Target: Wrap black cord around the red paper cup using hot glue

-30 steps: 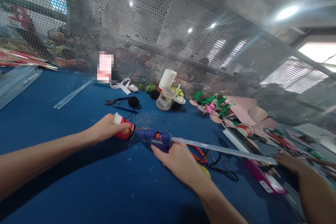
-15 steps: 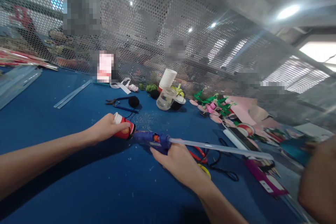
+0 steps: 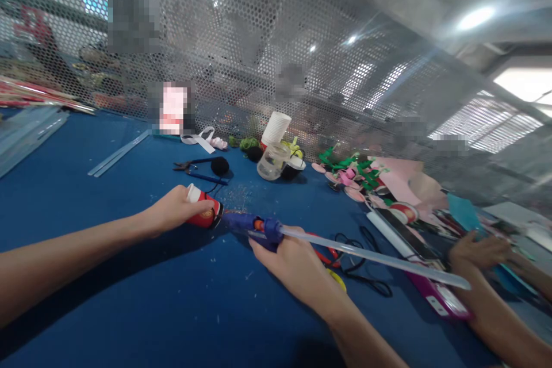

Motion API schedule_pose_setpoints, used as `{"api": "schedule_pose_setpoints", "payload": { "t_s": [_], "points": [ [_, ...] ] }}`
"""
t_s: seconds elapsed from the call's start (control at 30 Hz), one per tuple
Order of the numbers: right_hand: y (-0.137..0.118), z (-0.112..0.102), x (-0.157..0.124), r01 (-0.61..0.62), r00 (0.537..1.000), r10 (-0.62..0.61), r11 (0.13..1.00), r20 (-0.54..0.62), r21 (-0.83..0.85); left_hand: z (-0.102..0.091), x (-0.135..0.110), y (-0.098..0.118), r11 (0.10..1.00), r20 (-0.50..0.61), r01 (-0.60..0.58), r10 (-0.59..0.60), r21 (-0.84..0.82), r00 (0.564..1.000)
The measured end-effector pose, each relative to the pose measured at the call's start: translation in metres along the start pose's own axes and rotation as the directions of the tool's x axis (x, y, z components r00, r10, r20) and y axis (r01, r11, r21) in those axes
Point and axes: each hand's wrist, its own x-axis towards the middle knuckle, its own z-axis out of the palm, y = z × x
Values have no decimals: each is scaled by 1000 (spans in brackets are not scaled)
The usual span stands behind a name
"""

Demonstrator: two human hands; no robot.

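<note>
On a blue table (image 3: 129,299), I see two bare forearms reaching in toward a blue glue gun (image 3: 252,224) near the middle of the view. Left of the glue gun, my left hand (image 3: 175,210) lies palm down with its fingers curled over a small red cup (image 3: 202,215) with a white end. The cup lies on its side, and its red end touches the glue gun's nozzle. I judge that the step in hand is gluing at that end of the cup. A next move calls for a firm hold on the cup and a steady nozzle on the joint.

Just right of the glue gun's body, my right hand (image 3: 293,264) is closed round its handle with the wrist low. I cannot tell whether a finger presses the trigger. A long clear glue stick (image 3: 375,259) runs out of the back of the glue gun, slanting down to the right. Far right of the glue gun, another person's hand (image 3: 478,250) rests among paper scraps beside a teal sheet (image 3: 463,213).
</note>
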Motion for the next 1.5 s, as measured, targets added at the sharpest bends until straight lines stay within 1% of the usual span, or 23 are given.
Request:
{"api": "schedule_pose_setpoints", "payload": {
  "t_s": [0.07, 0.13, 0.3, 0.37, 0.47, 0.53, 0.63, 0.7, 0.8, 0.97, 1.13, 1.33, 1.5],
  "points": [
    [1, 1, 0, 50, 999, -50, 999, -3, -10, 0, 0, 0, 1000, -1, 5, -5, 0, 1000],
    [2, 2, 0, 75, 997, -75, 997, -12, -9, 0, -1, 1, 1000, 0, 8, -8, -8, 1000],
    [2, 1, -1, 46, 999, -45, 998, -12, 31, 0, -1, 1, 1000, 2, 5, -5, -8, 1000],
    [1, -1, -1, 61, 998, -60, 997, -19, 51, 0, 0, 1, 1000, -1, 9, -9, -6, 1000],
    [0, -2, -1, 91, 996, -93, 993, 18, 79, 0, 0, 0, 1000, 0, 4, -4, -22, 1000],
    [1, -2, 0, 64, 998, -65, 995, 15, 73, 0, 0, 1, 1000, 1, 3, -3, -30, 1000],
    [2, 1, 2, -6, 1000, 7, 1000, -20, 19, 0, -1, 3, 1000, 11, -1, 1, -23, 1000],
    [3, 2, 4, -38, 999, 38, 999, -11, 7, 0, -2, 5, 1000, 12, 5, -5, -2, 1000],
    [2, 2, 5, -73, 997, 73, 997, 3, 35, 0, -3, 6, 1000, 10, 8, -8, 9, 1000],
    [-1, 0, 7, -89, 996, 91, 993, -22, 80, 0, -3, 4, 1000, -1, -8, 8, -17, 1000],
    [-1, 1, 9, -99, 994, 105, 988, -37, 121, 1, -2, 3, 1000, 4, -16, 16, 27, 1000],
    [0, 2, 11, -148, 989, 151, 977, -5, 152, 0, -2, 1, 999, 20, -32, 31, 44, 999],
    [-2, 0, 12, -164, 986, 164, 977, 16, 139, 1, -1, -2, 998, 14, -55, 55, 28, 998]
  ]
}}
